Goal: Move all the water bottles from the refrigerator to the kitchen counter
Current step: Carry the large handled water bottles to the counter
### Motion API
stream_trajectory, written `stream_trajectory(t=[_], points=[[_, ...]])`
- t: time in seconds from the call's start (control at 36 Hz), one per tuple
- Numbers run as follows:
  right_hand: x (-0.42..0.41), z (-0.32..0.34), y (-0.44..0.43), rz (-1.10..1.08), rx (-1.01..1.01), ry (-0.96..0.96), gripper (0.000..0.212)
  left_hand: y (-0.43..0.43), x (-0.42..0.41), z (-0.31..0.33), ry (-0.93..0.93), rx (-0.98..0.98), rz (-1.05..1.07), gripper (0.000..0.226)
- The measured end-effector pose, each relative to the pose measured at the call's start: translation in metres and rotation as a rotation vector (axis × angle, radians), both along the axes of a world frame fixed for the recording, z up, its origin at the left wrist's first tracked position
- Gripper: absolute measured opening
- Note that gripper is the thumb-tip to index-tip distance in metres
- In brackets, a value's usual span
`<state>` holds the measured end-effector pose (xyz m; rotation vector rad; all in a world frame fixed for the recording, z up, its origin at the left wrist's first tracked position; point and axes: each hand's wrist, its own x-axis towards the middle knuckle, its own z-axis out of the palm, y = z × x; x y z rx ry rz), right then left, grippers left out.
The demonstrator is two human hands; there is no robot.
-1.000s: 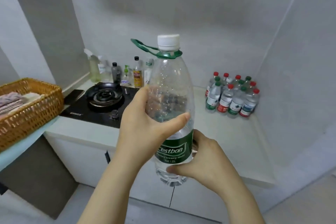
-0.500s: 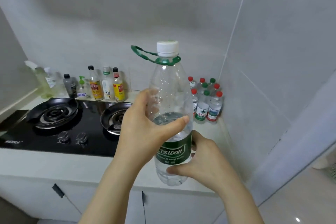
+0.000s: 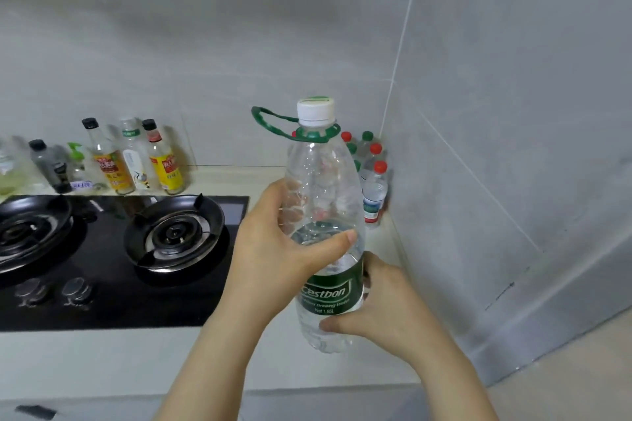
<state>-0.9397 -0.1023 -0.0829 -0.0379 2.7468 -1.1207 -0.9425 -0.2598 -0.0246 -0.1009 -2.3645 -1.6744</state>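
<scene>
Now the large water bottle is upright just right of the stove, over the bare strip of desk there, and both hands carry it. The left hand wraps the clear upper body, thumb across the front at the waterline. The right hand curls round the lower part by the green label, thumb underneath. Two hands at different heights make sense: the bottle is big and about half full (water would slosh and tip it), so one hand steadies while the other takes the weight. Its green carrying loop sticks out unused. Whether the base touches the desk I cannot tell. Further right of the stove, in the wall corner, small water bottles stand packed together, probably to keep moved ones in one place, so the likely set-down spot lies between stove and cluster. Behind the stove, condiment bottles line the wall.
</scene>
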Motion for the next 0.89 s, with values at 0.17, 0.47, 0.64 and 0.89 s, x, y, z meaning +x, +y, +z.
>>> stream_trajectory(t=[0.17, 0.47, 0.64, 0.89], points=[[-0.037, -0.016, 0.002, -0.062, -0.029, -0.001, 0.072, 0.002, -0.046, -0.011, -0.029, 0.013, -0.088, 0.055], [-0.094, -0.051, 0.006, -0.206, 0.038, 0.014, 0.076, 0.005, -0.125, -0.039, -0.074, -0.022, -0.266, 0.058], [-0.112, -0.067, 0.014, -0.245, 0.051, -0.03, 0.075, 0.013, -0.153, -0.058, -0.111, -0.069, -0.333, 0.056], [-0.135, -0.089, 0.032, -0.289, -0.011, -0.062, 0.077, 0.034, -0.185, -0.083, -0.161, -0.101, -0.329, 0.056]])
